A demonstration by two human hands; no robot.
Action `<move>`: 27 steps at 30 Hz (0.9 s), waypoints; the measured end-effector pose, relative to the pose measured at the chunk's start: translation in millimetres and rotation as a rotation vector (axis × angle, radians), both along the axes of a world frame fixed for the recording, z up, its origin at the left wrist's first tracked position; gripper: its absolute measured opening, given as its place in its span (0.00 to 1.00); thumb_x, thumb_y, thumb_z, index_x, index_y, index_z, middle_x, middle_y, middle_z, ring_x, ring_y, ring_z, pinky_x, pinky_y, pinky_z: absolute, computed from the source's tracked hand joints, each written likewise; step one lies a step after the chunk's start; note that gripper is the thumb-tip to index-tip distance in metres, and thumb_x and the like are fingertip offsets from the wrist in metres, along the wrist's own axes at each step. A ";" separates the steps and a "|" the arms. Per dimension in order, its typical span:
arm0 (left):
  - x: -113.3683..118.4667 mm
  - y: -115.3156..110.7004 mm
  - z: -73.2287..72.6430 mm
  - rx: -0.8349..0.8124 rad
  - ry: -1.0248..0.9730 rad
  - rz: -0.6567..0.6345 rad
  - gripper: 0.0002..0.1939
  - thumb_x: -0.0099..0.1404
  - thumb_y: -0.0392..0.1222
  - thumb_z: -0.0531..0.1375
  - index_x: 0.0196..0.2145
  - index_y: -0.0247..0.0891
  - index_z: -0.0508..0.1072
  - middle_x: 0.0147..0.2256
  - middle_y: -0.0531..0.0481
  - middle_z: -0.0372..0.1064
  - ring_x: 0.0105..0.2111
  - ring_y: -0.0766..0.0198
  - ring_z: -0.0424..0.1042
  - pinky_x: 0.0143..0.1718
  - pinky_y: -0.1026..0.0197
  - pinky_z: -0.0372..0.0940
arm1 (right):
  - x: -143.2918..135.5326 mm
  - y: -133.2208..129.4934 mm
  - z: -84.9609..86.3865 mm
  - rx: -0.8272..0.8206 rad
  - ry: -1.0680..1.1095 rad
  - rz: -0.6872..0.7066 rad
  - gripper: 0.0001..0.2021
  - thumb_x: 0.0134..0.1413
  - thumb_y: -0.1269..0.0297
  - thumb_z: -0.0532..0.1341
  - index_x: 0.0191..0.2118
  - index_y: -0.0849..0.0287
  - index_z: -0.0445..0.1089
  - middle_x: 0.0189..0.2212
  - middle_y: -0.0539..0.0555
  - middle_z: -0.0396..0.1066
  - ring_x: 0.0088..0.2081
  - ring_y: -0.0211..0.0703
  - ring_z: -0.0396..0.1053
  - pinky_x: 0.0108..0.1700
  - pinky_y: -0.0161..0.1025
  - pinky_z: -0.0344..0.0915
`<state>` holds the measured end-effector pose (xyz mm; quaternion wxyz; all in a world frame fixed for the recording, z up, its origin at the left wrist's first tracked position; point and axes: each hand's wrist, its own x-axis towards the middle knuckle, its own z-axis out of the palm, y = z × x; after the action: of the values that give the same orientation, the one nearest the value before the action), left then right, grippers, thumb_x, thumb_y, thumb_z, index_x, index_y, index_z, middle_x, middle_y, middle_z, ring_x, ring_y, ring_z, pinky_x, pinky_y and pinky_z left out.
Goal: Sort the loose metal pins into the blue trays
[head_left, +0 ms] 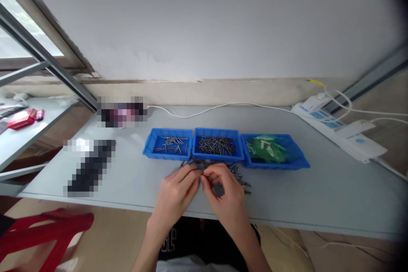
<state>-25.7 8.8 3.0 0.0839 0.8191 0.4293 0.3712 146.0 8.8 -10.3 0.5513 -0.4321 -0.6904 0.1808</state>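
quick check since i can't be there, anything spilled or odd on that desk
Yes: metal pieces lie loose on the desk around the hands, outside the blue bins, perhaps laid out on purpose. The wall also looks scuffed near its base. No bin looks tipped.

Pinching a small piece [202, 173], mostly hidden, between the fingers of the left hand [178, 189] and the right hand [228, 193], close together above the grey tabletop [124, 178]. Partly covering a loose heap of metal fasteners [236, 171] with both hands. Facing, just past the heap, a left blue tray [165, 157] of silvery pins [174, 141], a middle blue tray [219, 158] of darker pins [215, 146] and a right blue tray [277, 165] of green plastic [270, 151]. Farther right, near a white power strip [339, 136]; well to the left, near a pixelated dark object [91, 168].
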 end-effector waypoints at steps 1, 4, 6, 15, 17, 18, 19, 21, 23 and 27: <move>1.9 0.3 0.1 0.008 -0.015 -0.001 0.11 0.81 0.36 0.56 0.50 0.38 0.79 0.45 0.43 0.82 0.40 0.59 0.82 0.43 0.60 0.75 | 0.2 -0.6 1.5 0.013 0.015 -0.016 0.08 0.70 0.76 0.62 0.46 0.53 0.70 0.38 0.50 0.74 0.33 0.35 0.74 0.36 0.32 0.75; 8.5 0.4 1.4 0.005 -0.056 -0.009 0.12 0.81 0.36 0.57 0.55 0.39 0.79 0.47 0.43 0.83 0.41 0.58 0.83 0.44 0.59 0.76 | 1.6 -3.3 6.0 0.040 0.047 -0.081 0.09 0.68 0.76 0.64 0.46 0.54 0.71 0.39 0.51 0.75 0.35 0.36 0.76 0.37 0.32 0.77; 12.8 0.4 2.9 -0.019 -0.058 -0.032 0.14 0.81 0.35 0.57 0.58 0.40 0.78 0.48 0.44 0.83 0.42 0.58 0.84 0.44 0.58 0.77 | 3.0 -4.9 8.4 0.060 0.050 -0.118 0.09 0.67 0.76 0.65 0.46 0.54 0.72 0.39 0.51 0.76 0.36 0.37 0.77 0.38 0.33 0.78; 13.1 -0.5 3.1 -0.063 -0.065 -0.053 0.19 0.80 0.33 0.56 0.64 0.41 0.72 0.47 0.45 0.83 0.41 0.58 0.83 0.43 0.58 0.76 | 5.3 -7.1 14.6 0.155 -0.037 -0.149 0.10 0.66 0.78 0.66 0.46 0.54 0.74 0.38 0.52 0.77 0.37 0.39 0.79 0.41 0.34 0.80; 12.6 -1.8 3.8 -0.102 -0.090 -0.053 0.14 0.80 0.33 0.56 0.59 0.41 0.74 0.44 0.47 0.83 0.39 0.59 0.83 0.41 0.59 0.74 | 6.1 -8.6 14.2 0.135 -0.007 -0.108 0.11 0.66 0.78 0.65 0.48 0.54 0.74 0.38 0.52 0.77 0.36 0.38 0.78 0.40 0.34 0.80; 12.6 -2.4 4.3 -0.126 -0.107 -0.055 0.12 0.80 0.33 0.56 0.56 0.41 0.74 0.43 0.48 0.83 0.39 0.60 0.83 0.41 0.60 0.74 | 6.7 -9.5 13.8 0.117 0.012 -0.077 0.12 0.66 0.78 0.65 0.49 0.54 0.74 0.38 0.52 0.77 0.36 0.38 0.78 0.39 0.34 0.80; 12.7 -2.8 4.8 -0.146 -0.122 -0.060 0.11 0.80 0.33 0.56 0.55 0.41 0.74 0.42 0.48 0.83 0.38 0.60 0.83 0.40 0.60 0.74 | 7.4 -10.5 13.4 0.097 0.028 -0.044 0.13 0.66 0.79 0.65 0.50 0.54 0.74 0.40 0.52 0.77 0.37 0.38 0.78 0.39 0.33 0.80; 12.6 -3.4 5.1 -0.167 -0.146 -0.070 0.09 0.80 0.32 0.56 0.52 0.41 0.73 0.42 0.47 0.83 0.38 0.60 0.83 0.40 0.61 0.73 | 8.8 -12.5 12.8 0.067 0.048 0.005 0.16 0.66 0.79 0.64 0.54 0.55 0.73 0.43 0.54 0.77 0.38 0.39 0.79 0.40 0.34 0.80; 12.1 -3.6 5.0 -0.181 -0.173 -0.075 0.09 0.79 0.31 0.56 0.50 0.41 0.74 0.42 0.46 0.83 0.37 0.61 0.83 0.39 0.62 0.72 | 10.0 -14.2 13.1 0.050 0.062 0.020 0.17 0.66 0.78 0.64 0.56 0.55 0.73 0.46 0.56 0.77 0.40 0.40 0.79 0.41 0.36 0.80; 13.6 -2.3 7.9 -0.257 -0.326 -0.063 0.09 0.76 0.31 0.58 0.45 0.41 0.77 0.42 0.47 0.83 0.33 0.65 0.79 0.35 0.65 0.71 | 11.5 -16.1 14.9 -0.015 0.104 0.008 0.16 0.67 0.76 0.61 0.56 0.54 0.73 0.47 0.56 0.76 0.39 0.40 0.79 0.42 0.38 0.79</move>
<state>-12.1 6.6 10.9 0.2677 0.7438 0.4281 0.4380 157.4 -7.3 4.5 0.5826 -0.4236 -0.6610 0.2105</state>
